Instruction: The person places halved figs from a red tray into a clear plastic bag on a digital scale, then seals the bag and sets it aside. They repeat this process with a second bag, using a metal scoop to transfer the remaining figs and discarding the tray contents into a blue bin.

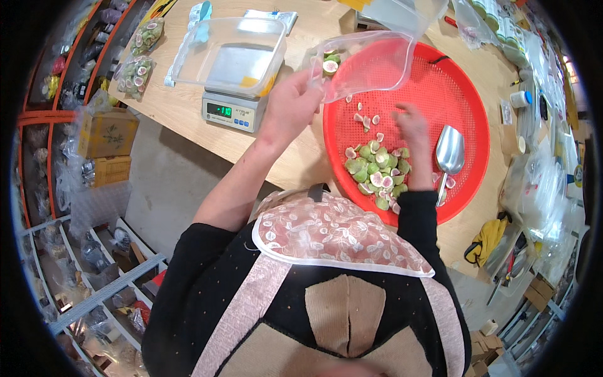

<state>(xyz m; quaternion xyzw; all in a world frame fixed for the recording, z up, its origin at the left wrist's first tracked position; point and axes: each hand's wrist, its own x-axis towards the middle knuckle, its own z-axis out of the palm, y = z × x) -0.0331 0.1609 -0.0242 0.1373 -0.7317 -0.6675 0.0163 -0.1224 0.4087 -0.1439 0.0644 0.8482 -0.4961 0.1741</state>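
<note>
My left hand (294, 101) grips the edge of a clear plastic container (367, 59), tilted over the rim of a round red perforated basket (466, 94). Green slices with pink centres (331, 66) show near its far left end. My right hand (412, 120) is above the basket, slightly blurred, its fingers partly curled; whether it holds anything is unclear. Below it lies a pile of green and pink dried fruit slices (377, 169), with several loose slices farther up. A metal scoop (451, 151) rests at the basket's right side.
On the left, a digital scale (231, 110) bears an open clear plastic box (188, 70). Filled bags of slices (135, 75) lie at the table's left edge. A yellow and black item (488, 240) and plastic bags (541, 198) are at right. Shelving (101, 292) stands lower left.
</note>
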